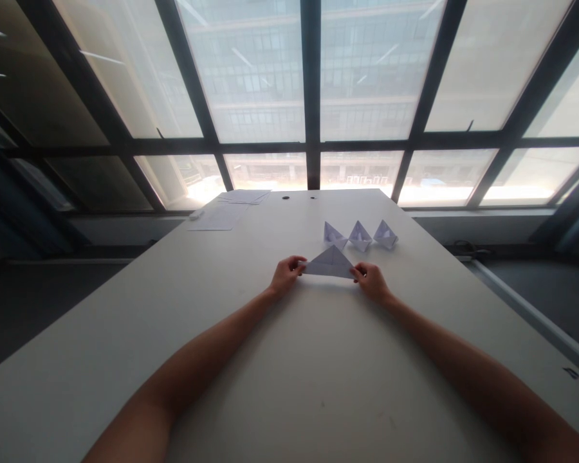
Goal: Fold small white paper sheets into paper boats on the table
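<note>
A folded white paper [332, 262], shaped like a triangle with a band along its lower edge, is held up just over the table. My left hand [286, 272] pinches its left corner between thumb and fingers. At the opposite corner, my right hand [370, 280] grips the paper the same way. Right behind it stand three folded paper boats: the left boat [334, 235], partly covered by the held paper, the middle boat [360, 236] and the right boat [385, 235].
The long white table [251, 373] stretches away toward large framed windows [260, 71]. Flat paper sheets [213, 217] lie at its far left, with a small white object [196, 215] beside them. A dark round hole [285, 198] is in the tabletop near the far edge.
</note>
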A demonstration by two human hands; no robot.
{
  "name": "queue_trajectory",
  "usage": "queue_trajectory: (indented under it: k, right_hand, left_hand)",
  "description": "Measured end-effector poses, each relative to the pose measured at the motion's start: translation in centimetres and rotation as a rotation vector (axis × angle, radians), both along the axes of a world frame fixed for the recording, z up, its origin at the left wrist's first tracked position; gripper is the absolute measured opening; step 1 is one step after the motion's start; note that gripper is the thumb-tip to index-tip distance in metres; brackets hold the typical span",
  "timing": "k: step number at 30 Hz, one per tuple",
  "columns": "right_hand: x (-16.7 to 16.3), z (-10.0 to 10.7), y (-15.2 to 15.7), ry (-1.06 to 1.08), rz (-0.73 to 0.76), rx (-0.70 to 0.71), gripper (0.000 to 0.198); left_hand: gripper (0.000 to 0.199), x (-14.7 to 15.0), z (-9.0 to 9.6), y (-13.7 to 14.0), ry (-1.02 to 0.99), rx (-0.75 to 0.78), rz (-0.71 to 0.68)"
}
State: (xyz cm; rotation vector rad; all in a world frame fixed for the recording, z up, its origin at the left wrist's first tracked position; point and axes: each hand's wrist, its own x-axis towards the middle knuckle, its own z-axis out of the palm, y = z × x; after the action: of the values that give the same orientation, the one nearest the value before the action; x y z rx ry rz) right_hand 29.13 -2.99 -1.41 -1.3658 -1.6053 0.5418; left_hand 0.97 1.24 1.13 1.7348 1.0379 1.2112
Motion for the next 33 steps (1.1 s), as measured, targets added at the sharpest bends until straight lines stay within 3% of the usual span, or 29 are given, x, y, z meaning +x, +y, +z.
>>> queue_trajectory:
  k: [12, 18, 23, 29, 33]
  right_hand:
    - [0.2, -0.22, 0.27, 0.046, 0.0, -0.01, 0.026]
    - [0.24, -0.25, 0.27, 0.04, -0.002, -0.002, 0.027]
    - [0.16, -0.09, 0.18, 0.055, -0.004, 0.013, 0.027]
    - [0.01, 0.04, 0.07, 0.068, -0.007, 0.022, 0.027]
    - [0.01, 0.11, 0.0, 0.064, 0.006, 0.025, 0.029]
  left_hand:
    - [0.025, 0.09, -0.19, -0.06, -0.182, -0.024, 0.021]
    - [0.044, 0.02, -0.44, -0.12, -0.213, -0.122, 0.05]
    - [0.05, -0.05, -0.63, -0.04, -0.146, -0.148, 0.042]
    - [0.041, -0.23, -0.45, 0.1, -0.005, -0.004, 0.025]
    - [0.038, -0.37, -0.36, 0.08, -0.005, -0.002, 0.017]
